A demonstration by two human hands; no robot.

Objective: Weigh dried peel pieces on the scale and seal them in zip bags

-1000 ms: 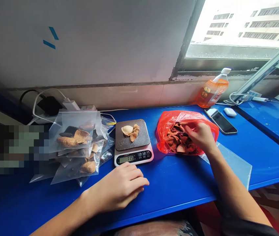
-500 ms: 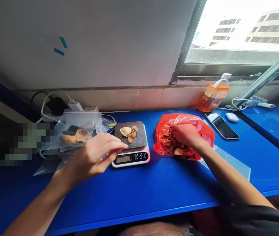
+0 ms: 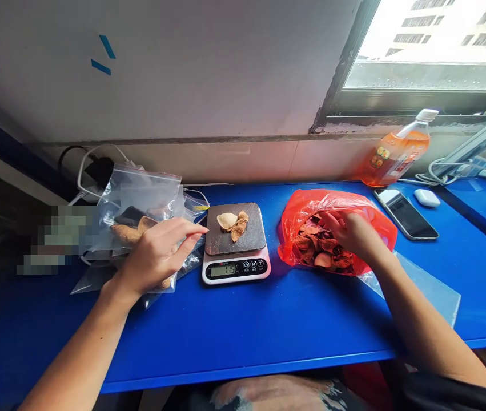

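left hand point(image 3: 157, 248) shifted from front of scale point(image 3: 267, 269) to its left, left of centre; fingers slightly parted, seemingly empty | right hand point(image 3: 358, 235) in red bag point(image 3: 332, 200), right of centre; fingers' hold cannot be told | dried pieces point(image 3: 228, 221) on scale, mid-frame, unchanged: weighing apparently no further along

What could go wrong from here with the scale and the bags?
The left hand appears close to the scale and might knock the loose dried pieces off it. The right hand is in the open red bag and could tip it, spilling the pieces inside. The overlapping clear bags might slide if the left hand brushes them.
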